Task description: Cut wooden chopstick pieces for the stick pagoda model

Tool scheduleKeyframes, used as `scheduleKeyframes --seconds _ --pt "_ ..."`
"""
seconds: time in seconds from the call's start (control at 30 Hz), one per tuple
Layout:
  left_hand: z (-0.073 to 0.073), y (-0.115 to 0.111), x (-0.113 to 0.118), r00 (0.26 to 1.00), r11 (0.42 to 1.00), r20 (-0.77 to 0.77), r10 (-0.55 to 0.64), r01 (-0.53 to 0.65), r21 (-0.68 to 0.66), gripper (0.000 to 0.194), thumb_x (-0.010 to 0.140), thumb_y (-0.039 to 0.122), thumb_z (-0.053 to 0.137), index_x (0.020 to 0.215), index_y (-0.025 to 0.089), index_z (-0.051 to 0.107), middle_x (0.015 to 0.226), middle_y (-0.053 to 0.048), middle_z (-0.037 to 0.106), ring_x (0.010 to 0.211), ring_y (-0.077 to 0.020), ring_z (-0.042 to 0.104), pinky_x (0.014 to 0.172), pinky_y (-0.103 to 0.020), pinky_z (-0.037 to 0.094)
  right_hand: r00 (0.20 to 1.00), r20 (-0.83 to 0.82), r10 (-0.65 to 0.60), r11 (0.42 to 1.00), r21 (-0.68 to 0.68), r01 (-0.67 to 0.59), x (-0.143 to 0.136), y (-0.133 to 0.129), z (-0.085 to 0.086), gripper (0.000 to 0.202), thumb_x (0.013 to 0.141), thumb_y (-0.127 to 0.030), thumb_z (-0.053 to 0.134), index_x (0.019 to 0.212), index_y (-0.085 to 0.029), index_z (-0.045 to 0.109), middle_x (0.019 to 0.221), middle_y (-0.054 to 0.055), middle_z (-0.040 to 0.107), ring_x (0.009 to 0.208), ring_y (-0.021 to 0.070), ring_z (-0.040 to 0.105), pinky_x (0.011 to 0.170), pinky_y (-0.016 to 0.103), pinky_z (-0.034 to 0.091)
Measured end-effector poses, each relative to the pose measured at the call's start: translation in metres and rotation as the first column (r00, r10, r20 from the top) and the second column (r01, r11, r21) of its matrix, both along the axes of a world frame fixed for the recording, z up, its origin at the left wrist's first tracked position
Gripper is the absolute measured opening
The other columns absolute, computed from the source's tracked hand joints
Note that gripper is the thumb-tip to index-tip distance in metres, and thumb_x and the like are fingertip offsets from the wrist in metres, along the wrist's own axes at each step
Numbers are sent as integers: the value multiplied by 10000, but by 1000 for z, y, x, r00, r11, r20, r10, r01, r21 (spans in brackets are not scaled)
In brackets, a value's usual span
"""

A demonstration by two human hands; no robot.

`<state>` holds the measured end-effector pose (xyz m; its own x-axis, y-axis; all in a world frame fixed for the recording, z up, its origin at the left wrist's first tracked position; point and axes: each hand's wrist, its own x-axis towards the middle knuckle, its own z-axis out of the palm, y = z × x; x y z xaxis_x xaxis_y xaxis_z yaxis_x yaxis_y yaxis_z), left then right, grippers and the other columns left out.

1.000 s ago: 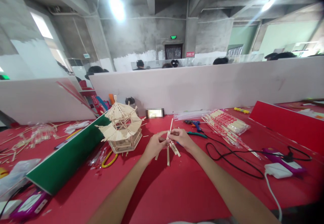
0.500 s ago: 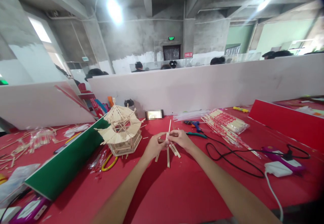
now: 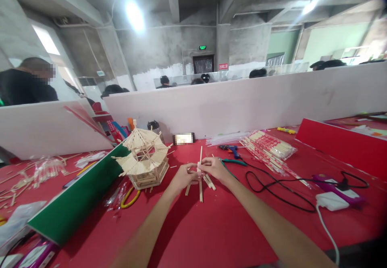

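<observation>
Pale wooden chopsticks [image 3: 201, 191] stand between my hands over the red table, one end pointing up and others splaying down and outward. My left hand [image 3: 186, 176] is closed on them from the left, thumb and fingers pinching near the middle. From the right, my right hand [image 3: 216, 168] pinches the same sticks at about the same height. The fingers partly hide where the sticks meet. To the left stands a pagoda model [image 3: 145, 159] built of the same kind of sticks, touched by neither hand.
A blue glue gun [image 3: 232, 150] and teal-handled pliers [image 3: 234, 162] lie beyond my right hand. Packs of chopsticks [image 3: 272, 147] and a black cable [image 3: 278, 191] are further right. A green board [image 3: 81, 191] stands left; a white partition [image 3: 226, 102] runs behind. A phone [image 3: 184, 139] leans there.
My hands keep their grip on the chopsticks with barely any movement. The view has shifted slightly, and a person in black now shows behind the partition at far left.
</observation>
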<state>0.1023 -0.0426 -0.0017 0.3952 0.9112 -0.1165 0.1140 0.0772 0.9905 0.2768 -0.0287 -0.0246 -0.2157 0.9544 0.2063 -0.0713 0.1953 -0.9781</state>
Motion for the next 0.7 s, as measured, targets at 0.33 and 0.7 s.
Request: scheduleKeyframes --seconds 0.33,0.7 --pt "-7 3 -3 999 1000 42 -4 5 -18 500 649 318 813 1079 130 641 844 -106 741 733 -195 717 703 -296 572 1000 8 -25 1000 18 25 -2 -2 3 360 652 -462 778 762 -139 664 690 28 676 619 167 637 599 277 498" --pt "-4 2 -1 999 1000 49 11 -9 -26 481 607 309 841 1020 117 688 809 -94 742 722 -190 712 739 -303 570 1000 2 -16 1000 23 16 -1 5 -6 365 647 -461 781 767 -138 662 718 36 684 660 179 652 629 290 513"
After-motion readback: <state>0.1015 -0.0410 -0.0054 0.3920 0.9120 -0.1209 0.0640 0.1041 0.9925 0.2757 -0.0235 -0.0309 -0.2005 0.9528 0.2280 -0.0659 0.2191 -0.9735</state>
